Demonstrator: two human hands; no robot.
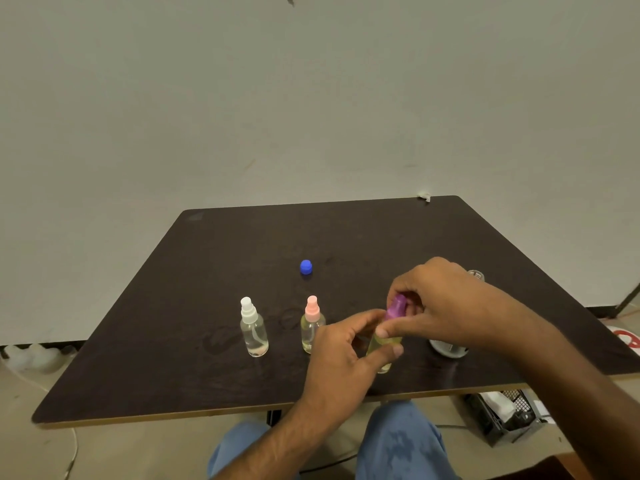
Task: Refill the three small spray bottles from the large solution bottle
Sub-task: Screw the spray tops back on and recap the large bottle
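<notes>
The small clear plastic spray bottle with the purple pump top (384, 341) sits near the front edge of the dark wooden surface (242, 244), toward its right side. The left hand (341, 355) curls its fingers and thumb round the bottle's body, which shows yellowish liquid, while the right hand (440, 303) pinches the purple top between thumb and fingers. Whether that top is going on or coming off cannot be told.

To the left stand the small clear spray bottle with the pink top (311, 327), just beside the left hand and holding pale yellowish liquid, and further left the small clear spray bottle with the white top (254, 329), whose contents look nearly colourless with only a little at the bottom. Both are capped.

The large clear solution bottle (448, 348) stands by the right edge, mostly hidden behind the right wrist, its open neck just showing. Its round blue cap (306, 267) lies apart, toward the middle of the surface.

Judging by this, the pink and purple bottles look filled; the white one probably remains, then recapping the large bottle.
</notes>
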